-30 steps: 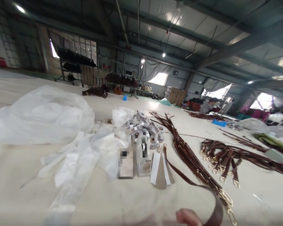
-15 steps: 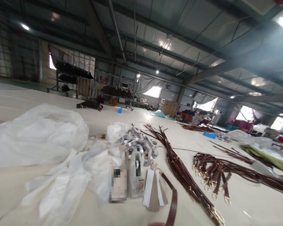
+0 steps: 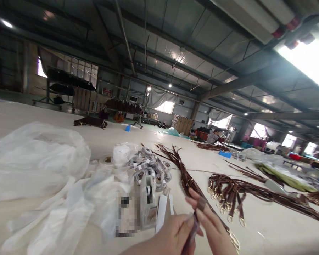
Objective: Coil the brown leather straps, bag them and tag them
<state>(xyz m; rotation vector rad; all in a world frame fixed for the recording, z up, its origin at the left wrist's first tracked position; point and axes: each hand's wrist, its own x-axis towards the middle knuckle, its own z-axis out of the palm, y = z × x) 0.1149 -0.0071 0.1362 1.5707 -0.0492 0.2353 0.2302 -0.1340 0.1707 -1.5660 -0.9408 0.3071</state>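
I had the brown strap [image 3: 193,226] pinched between my left hand [image 3: 170,235] and right hand [image 3: 211,221]. Left of them sat wrapped coils [image 3: 149,166]; loose straps [image 3: 228,193] to the right seemed still unwrapped.

A single head-worn camera looks forward and only slightly down, low across the wide pale surface [image 3: 268,226]; the hands [image 3: 194,226] sit close at the bottom edge; the far hall and its roof fill the upper half.
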